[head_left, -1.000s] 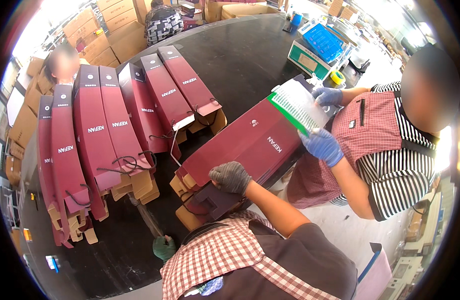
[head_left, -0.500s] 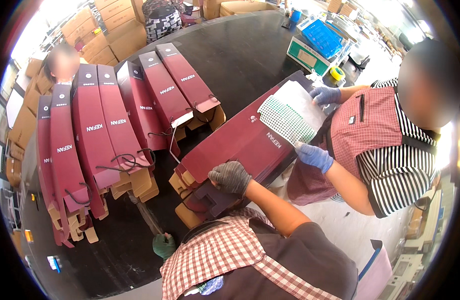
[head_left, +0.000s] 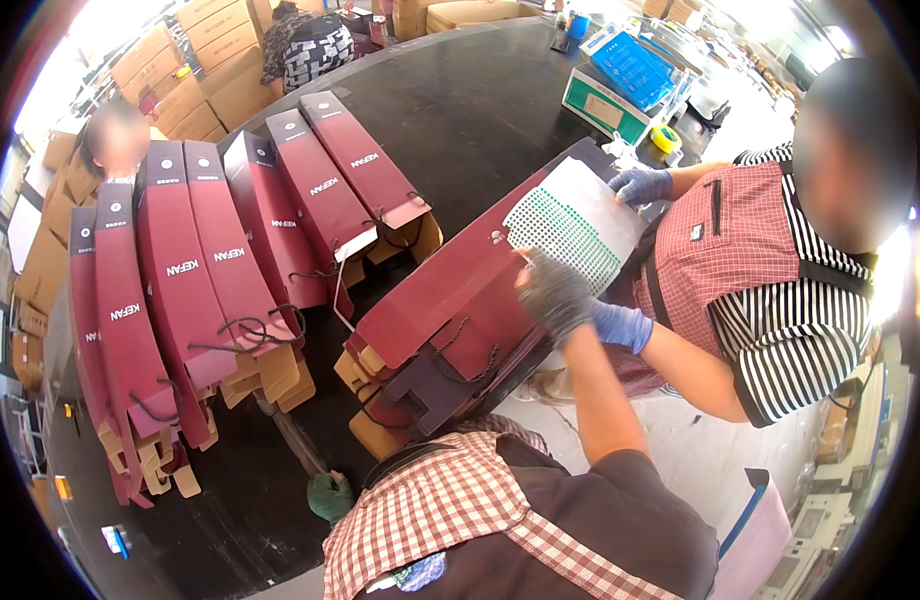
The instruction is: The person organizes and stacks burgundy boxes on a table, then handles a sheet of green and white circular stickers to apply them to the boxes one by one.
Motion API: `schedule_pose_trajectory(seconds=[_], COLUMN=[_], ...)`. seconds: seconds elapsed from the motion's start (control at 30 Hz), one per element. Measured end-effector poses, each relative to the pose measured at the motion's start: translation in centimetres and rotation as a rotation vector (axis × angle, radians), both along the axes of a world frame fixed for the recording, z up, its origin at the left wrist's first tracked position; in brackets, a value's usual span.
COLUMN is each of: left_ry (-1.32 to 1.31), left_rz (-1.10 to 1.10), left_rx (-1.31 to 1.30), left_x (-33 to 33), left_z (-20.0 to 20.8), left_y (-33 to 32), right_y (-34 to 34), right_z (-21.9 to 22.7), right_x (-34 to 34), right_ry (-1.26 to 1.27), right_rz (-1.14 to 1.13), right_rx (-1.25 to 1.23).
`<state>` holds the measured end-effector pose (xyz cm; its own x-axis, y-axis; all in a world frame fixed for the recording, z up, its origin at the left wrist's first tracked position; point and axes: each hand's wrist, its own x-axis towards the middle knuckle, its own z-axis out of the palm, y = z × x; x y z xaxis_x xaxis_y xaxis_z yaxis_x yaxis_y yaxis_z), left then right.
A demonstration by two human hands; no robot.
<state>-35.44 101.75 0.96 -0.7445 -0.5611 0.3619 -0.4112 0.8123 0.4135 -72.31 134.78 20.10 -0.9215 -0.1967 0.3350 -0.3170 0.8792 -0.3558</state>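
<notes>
My right hand [head_left: 558, 296], in a dark grey glove, reaches over a maroon gift box [head_left: 420, 300] that lies flat. Its curled fingers are at the left edge of a white sheet of small green dots [head_left: 565, 228]; whatever they pinch is too small to make out. A co-worker in blue gloves holds that sheet; the co-worker's lower hand [head_left: 622, 326] is partly behind mine. My left hand [head_left: 330, 497], in a green glove, looks closed on the dark table beside a grey strip [head_left: 298, 440]. My checked apron hides part of that arm.
Several maroon boxes [head_left: 185, 270] with black cord handles and open cardboard flaps lie in a row at left. A green-and-white carton [head_left: 605, 105] with a blue item stands at the far right, near yellow tape [head_left: 666, 138]. Cardboard cartons [head_left: 220, 45] are stacked behind the table [head_left: 450, 80].
My right hand has moved from the box's near end, up and right, to the dotted sheet, uncovering a cord handle. My left hand stays put. The view has shifted slightly.
</notes>
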Motion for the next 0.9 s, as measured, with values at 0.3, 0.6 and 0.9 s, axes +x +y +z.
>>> schedule_pose_trajectory(seconds=[0.3, 0.6, 0.9], left_ry=[-0.003, -0.008, 0.023], left_rz=[-0.017, -0.004, -0.049], left_rx=[-0.006, -0.003, 0.012], left_x=[0.0, -0.1, 0.1], left_z=[-0.5, 0.0, -0.5], left_y=[-0.2, 0.1, -0.4], right_y=[9.2, 0.7, -4.5], right_z=[0.1, 0.7, 0.8], right_x=[-4.5, 1.4, 6.0], right_ry=[-0.293, -0.004, -0.388], right_rz=[-0.313, 0.139, 0.381], right_rx=[0.198, -0.126, -0.095])
